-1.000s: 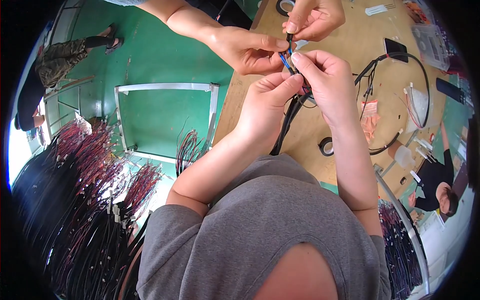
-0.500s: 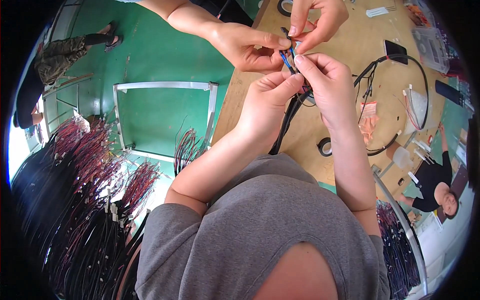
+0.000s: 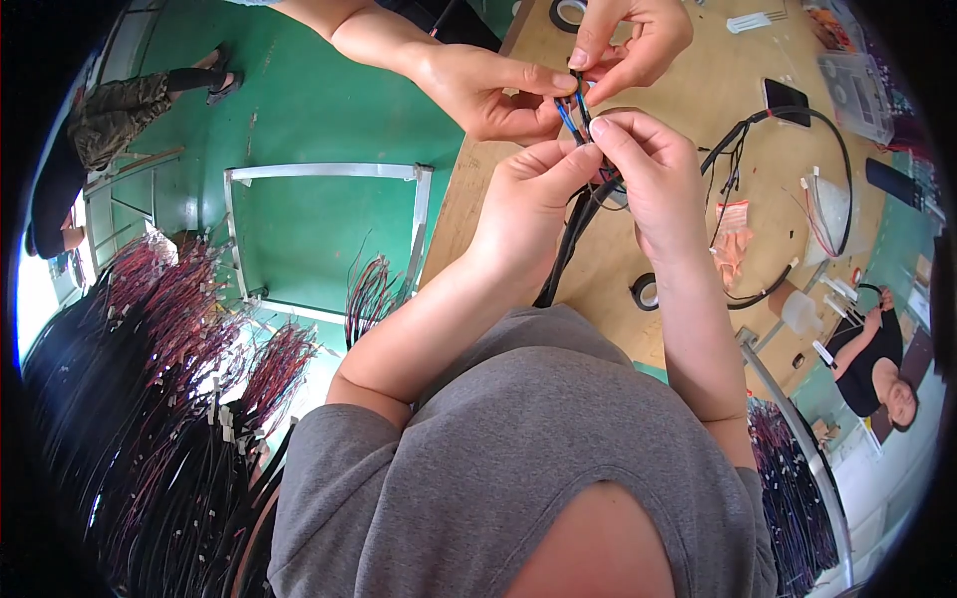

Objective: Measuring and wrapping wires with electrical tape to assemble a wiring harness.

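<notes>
Over the near left of the table, a black-sheathed wire harness runs up from the table edge to my hands. My left hand pinches it between thumb and fingers where the sheath ends. Close beside it, my right hand is closed too, thumb against fingertips, on the same harness; the exact strand is hidden. Blue wires come out above my fingers. Across from me, a co-worker's two hands pinch the far ends of these wires, their other hand at the tip.
On the wooden table lie a looped black cable, a roll of black tape, an orange-and-white glove and a phone. Bundled cables hang at my left beside a metal frame. Another person sits at right.
My right thumb and fingers have shifted slightly down along the wires. The co-worker's fingers have closed over the dark wire tip. The person at right has drawn an arm in.
</notes>
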Demonstrator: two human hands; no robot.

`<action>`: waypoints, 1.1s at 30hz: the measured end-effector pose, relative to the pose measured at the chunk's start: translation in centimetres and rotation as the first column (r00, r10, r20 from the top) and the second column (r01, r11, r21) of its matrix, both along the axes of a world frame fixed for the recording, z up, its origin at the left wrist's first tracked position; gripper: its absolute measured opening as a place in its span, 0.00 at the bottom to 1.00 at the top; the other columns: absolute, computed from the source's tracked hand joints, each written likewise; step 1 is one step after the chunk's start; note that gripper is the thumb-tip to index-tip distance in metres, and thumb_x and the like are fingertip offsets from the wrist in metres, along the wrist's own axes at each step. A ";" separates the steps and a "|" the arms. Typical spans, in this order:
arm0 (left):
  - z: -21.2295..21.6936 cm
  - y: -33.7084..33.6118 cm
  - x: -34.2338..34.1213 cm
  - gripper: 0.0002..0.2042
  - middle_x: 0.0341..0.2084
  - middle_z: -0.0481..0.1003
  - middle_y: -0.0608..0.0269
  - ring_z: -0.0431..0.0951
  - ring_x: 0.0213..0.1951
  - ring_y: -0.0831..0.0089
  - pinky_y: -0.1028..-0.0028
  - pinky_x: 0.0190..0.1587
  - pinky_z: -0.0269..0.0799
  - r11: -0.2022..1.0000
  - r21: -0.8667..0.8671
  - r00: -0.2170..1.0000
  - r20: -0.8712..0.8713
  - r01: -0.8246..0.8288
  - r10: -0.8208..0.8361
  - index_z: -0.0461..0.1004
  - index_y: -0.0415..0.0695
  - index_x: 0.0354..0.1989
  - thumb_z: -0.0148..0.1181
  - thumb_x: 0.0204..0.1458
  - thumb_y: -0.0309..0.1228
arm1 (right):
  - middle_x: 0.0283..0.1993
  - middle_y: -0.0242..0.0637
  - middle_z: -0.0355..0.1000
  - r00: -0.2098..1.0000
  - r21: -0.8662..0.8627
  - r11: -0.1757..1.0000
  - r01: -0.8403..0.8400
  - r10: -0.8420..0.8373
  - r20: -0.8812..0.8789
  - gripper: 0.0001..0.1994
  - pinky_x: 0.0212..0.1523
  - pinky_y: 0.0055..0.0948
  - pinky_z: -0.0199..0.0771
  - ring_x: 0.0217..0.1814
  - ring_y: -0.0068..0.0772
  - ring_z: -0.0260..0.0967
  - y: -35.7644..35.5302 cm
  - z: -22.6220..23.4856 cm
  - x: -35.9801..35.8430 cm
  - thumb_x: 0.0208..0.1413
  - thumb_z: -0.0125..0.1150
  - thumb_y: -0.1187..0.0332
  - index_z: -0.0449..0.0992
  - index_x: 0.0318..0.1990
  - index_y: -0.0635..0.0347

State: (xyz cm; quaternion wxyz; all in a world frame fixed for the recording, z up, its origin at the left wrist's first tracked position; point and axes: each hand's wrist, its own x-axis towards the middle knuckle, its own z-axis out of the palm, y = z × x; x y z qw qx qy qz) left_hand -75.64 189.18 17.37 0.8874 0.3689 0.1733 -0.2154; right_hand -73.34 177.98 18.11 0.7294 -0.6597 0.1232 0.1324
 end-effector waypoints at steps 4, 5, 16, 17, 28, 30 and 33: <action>0.0 0.0 0.0 0.08 0.26 0.72 0.64 0.69 0.32 0.81 0.81 0.38 0.62 0.999 -0.017 0.999 -0.038 -0.033 0.033 0.70 0.36 0.29 0.49 0.49 0.28 | 0.21 0.28 0.65 1.000 0.015 1.000 0.009 -0.009 -0.018 0.08 0.20 0.12 0.56 0.21 0.12 0.58 0.2 0.0 -0.1 0.47 0.53 0.69 0.71 0.26 0.67; 0.0 0.1 -0.1 0.07 0.26 0.72 0.64 0.69 0.32 0.81 0.81 0.38 0.62 0.999 -0.021 0.999 -0.035 -0.035 0.034 0.70 0.36 0.29 0.49 0.49 0.28 | 0.21 0.28 0.65 1.000 0.022 1.000 0.014 -0.013 -0.023 0.08 0.20 0.12 0.56 0.21 0.12 0.58 0.3 0.0 -0.1 0.47 0.53 0.69 0.71 0.26 0.67; -0.1 0.0 -0.1 0.07 0.26 0.72 0.64 0.69 0.31 0.81 0.81 0.38 0.62 0.999 -0.013 0.998 -0.040 -0.044 0.043 0.71 0.36 0.30 0.50 0.48 0.28 | 0.21 0.28 0.65 1.000 -0.007 1.000 0.008 -0.009 -0.010 0.07 0.22 0.13 0.57 0.22 0.13 0.58 0.3 -0.1 -0.1 0.47 0.53 0.70 0.71 0.26 0.67; -0.1 0.1 0.0 0.07 0.26 0.72 0.64 0.69 0.31 0.81 0.82 0.38 0.62 0.999 -0.010 0.998 -0.039 -0.045 0.045 0.71 0.36 0.30 0.50 0.48 0.28 | 0.21 0.28 0.65 1.000 -0.006 1.000 0.008 -0.008 -0.010 0.07 0.22 0.13 0.58 0.22 0.13 0.58 0.3 -0.2 -0.1 0.47 0.53 0.70 0.71 0.26 0.67; 0.2 0.0 0.1 0.08 0.26 0.72 0.63 0.69 0.31 0.80 0.81 0.38 0.62 0.999 0.037 0.998 -0.045 -0.035 0.036 0.70 0.35 0.30 0.50 0.48 0.28 | 0.24 0.30 0.66 0.994 -0.025 0.996 0.091 -0.090 0.057 0.07 0.24 0.14 0.61 0.25 0.14 0.61 0.1 -0.1 -0.4 0.48 0.53 0.72 0.70 0.29 0.68; -0.3 0.2 -0.1 0.08 0.26 0.72 0.63 0.70 0.31 0.79 0.80 0.39 0.62 0.997 0.075 0.999 -0.039 -0.013 0.016 0.70 0.35 0.30 0.50 0.48 0.28 | 0.30 0.31 0.66 0.971 -0.141 0.979 0.147 -0.116 0.209 0.06 0.26 0.12 0.60 0.30 0.13 0.61 -0.7 0.8 -1.0 0.49 0.50 0.74 0.69 0.33 0.69; -0.4 0.4 -0.3 0.06 0.26 0.72 0.64 0.69 0.31 0.79 0.81 0.39 0.62 0.998 0.067 0.999 -0.041 -0.020 0.023 0.71 0.37 0.29 0.50 0.48 0.27 | 0.32 0.37 0.67 0.957 0.118 0.982 0.144 -0.169 0.235 0.07 0.29 0.15 0.59 0.32 0.17 0.61 -1.9 6.2 -2.6 0.50 0.45 0.76 0.68 0.35 0.68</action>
